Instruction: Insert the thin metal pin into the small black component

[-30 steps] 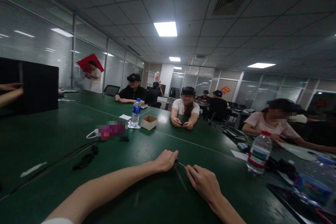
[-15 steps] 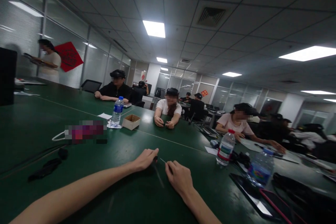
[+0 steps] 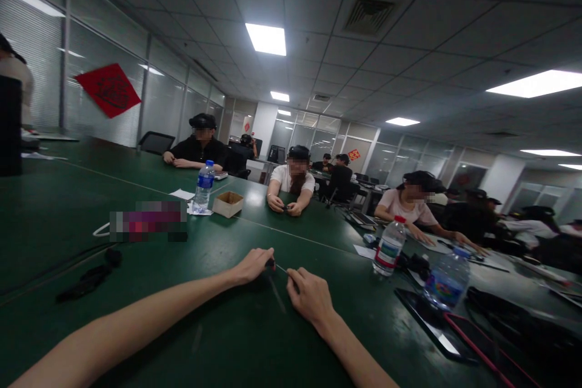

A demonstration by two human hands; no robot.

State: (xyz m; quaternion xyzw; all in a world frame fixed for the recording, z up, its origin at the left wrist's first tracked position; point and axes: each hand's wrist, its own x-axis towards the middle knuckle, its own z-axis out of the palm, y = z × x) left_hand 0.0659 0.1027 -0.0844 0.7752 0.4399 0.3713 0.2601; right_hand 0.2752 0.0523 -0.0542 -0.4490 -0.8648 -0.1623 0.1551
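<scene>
Both my arms stretch forward over a dark green table (image 3: 136, 327). My left hand (image 3: 253, 265) is closed in a pinch on the dark end of a thin, pale wire-like strip (image 3: 282, 268). My right hand (image 3: 310, 299) is closed on the strip's other end, a few centimetres to the right. The strip spans the small gap between the two hands, just above the table surface. What the strip is I cannot make out.
A water bottle (image 3: 387, 247) and a second bottle (image 3: 446, 284) stand at the right, by a dark flat device (image 3: 427, 321). A blue-capped bottle (image 3: 203, 187) and a small cardboard box (image 3: 227, 204) sit further back. A black cable (image 3: 88, 279) lies left. Several people sit across the table.
The view has swung to the right and tilted slightly. My hands have stayed pinched on the thin strip, close together, with the right hand shifting a little nearer the left.
</scene>
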